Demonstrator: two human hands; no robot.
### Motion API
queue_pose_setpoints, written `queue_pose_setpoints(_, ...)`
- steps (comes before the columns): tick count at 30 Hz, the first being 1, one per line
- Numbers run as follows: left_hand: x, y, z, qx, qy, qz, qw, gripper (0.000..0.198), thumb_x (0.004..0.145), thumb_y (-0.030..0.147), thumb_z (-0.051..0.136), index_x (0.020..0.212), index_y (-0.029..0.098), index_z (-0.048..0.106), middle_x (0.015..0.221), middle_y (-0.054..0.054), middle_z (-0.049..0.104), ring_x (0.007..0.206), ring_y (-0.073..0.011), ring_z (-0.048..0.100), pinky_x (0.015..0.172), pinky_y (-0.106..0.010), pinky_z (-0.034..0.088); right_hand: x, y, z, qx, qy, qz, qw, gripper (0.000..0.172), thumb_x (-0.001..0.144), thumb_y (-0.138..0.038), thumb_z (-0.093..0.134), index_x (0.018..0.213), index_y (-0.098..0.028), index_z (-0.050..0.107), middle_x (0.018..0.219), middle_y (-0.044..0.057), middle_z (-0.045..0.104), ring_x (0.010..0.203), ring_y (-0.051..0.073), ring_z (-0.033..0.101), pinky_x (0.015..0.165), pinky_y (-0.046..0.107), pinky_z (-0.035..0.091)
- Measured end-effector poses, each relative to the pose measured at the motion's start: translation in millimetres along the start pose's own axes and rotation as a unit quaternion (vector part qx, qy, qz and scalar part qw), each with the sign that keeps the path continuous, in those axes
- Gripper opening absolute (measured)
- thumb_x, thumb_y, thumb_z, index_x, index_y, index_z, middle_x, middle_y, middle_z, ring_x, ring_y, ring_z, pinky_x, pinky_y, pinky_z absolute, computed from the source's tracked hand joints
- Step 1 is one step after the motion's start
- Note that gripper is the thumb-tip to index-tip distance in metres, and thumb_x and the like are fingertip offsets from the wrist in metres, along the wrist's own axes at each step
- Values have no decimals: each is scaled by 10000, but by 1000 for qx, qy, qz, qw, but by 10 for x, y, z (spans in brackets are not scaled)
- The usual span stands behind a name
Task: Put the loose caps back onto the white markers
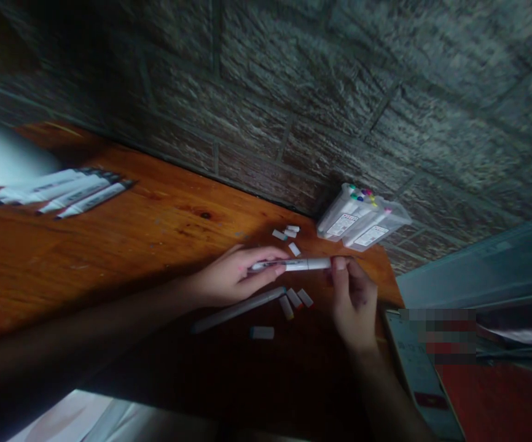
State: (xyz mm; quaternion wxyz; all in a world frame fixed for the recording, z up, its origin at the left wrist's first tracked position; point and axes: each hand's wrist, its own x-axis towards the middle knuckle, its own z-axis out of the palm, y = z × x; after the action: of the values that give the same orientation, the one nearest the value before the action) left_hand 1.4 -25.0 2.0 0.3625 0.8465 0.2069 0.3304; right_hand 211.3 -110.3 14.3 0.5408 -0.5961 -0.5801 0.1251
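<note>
A white marker pen (293, 264) is held level above the wooden table (123, 245), gripped at both ends. My left hand (233, 276) is closed on its left end, and my right hand (351, 294) pinches its right end. Just below lies another grey marker (238, 309) on the table. Several loose marker caps (296, 299) lie beside it, with more caps (288, 234) behind the hands and one cap (261, 333) nearer me.
A clear plastic case of markers (362, 220) stands against the stone-pattern wall (340, 92) at the back right. Several white markers (63, 191) lie in a row at the far left. A flat box or booklet (413, 362) lies at the table's right edge.
</note>
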Motion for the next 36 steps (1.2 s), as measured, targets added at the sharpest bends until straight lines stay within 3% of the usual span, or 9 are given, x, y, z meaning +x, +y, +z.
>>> queue_pose_setpoints(4,-10,-20,2,-30,-13,10,999,242,929,296,617,1138,187,671,1066,-32,743,915,-138,700,824,-216,539,-13,61,-8,-35,-48,-16,998,420,982,-437,519,637,-201,480,582,-45,408,543,113,392,534,271,286)
queue_pose_setpoints(10,38,8,-37,-183,69,-39,980,432,805,223,770,1202,144,619,1007,-65,750,883,-155,722,798,-246,579,37,206,-55,-1,-32,77,997,520,958,-548,498,576,-213,385,566,-47,335,534,111,317,524,277,250)
queue_pose_setpoints(15,59,47,-34,-234,128,-52,962,205,796,157,760,980,114,681,897,-48,750,764,-120,700,720,-214,564,87,163,-67,-8,1,100,995,543,926,-641,477,592,-220,403,579,-37,358,556,126,337,515,275,266)
queue_pose_setpoints(20,50,57,-51,-216,121,-34,968,214,808,163,755,1007,116,690,906,-46,755,768,-123,702,712,-212,559,93,142,-72,-13,-1,86,996,504,934,-631,470,645,-218,443,616,-28,406,592,138,373,543,270,307)
queue_pose_setpoints(23,27,37,-86,-137,112,1,984,205,845,208,736,1029,128,691,941,-50,758,789,-125,708,700,-195,552,70,180,-73,-21,-9,63,998,459,969,-573,447,680,-216,457,625,-32,418,594,137,391,554,269,312)
queue_pose_setpoints(26,-9,-10,-93,37,81,56,994,198,913,286,665,1061,160,702,964,-53,762,811,-142,714,741,-215,552,18,184,-24,-42,-34,14,998,441,999,-492,436,656,-215,431,589,-45,388,544,122,374,523,272,272)
queue_pose_setpoints(31,-45,-32,-26,326,26,101,940,330,988,417,512,1177,213,690,1073,-81,758,911,-234,731,810,-312,556,-68,56,168,-44,-53,-47,997,516,1005,-393,456,538,-206,341,501,-59,321,464,82,311,491,267,226)
queue_pose_setpoints(36,-59,26,-2,382,-32,55,922,374,1011,482,423,1149,262,692,903,-35,764,745,-219,724,647,-282,516,-77,-28,286,46,-66,18,997,561,953,-451,539,492,-200,341,478,-67,281,449,66,257,454,255,192)
